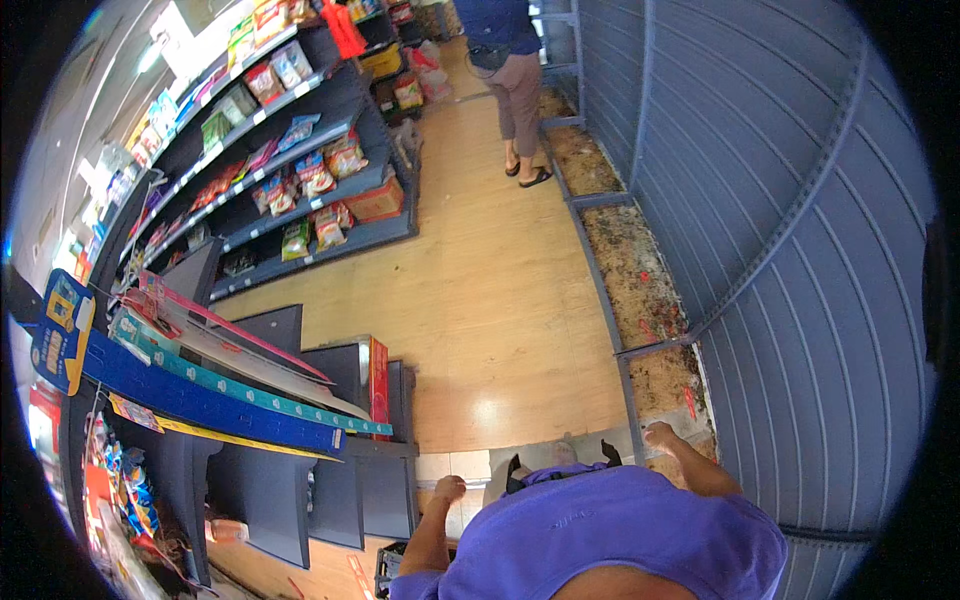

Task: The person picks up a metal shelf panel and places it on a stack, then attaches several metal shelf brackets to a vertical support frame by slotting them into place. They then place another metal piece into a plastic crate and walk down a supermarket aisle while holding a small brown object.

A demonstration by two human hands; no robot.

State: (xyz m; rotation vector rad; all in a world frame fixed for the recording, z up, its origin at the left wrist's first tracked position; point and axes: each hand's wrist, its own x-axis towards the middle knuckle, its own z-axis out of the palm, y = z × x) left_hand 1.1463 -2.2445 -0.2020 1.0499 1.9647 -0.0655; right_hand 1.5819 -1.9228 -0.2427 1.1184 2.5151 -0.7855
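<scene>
Leftmost, a blue sign stands at the end of a long blue strip, with a teal strip and a pink strip running near it toward the middle. Below these, bright packets crowd the left edge, too blurred to tell apart. Farther off, a stocked shelf carries bags on several levels. Nearer, a dark grey shelf unit stands under the strips, with a red box upright by its right end. Low down, a black crate shows partly behind the left forearm.

Just right of the shelf unit hangs the left hand, fingers curled in; whether it pinches anything, one cannot tell. Pale tiles lie beside it. Next, the purple shirt fills the lower middle, and the wood floor stretches away beyond it. Up the aisle stands a co-worker in a dark top, brownish trousers and dark sandals. The right hand is near the base of the grey rack, fingers loosely bent; contact cannot be made out. The rack runs up the right side, its ribbed panels rising beside a stained ground strip marked with red
</scene>
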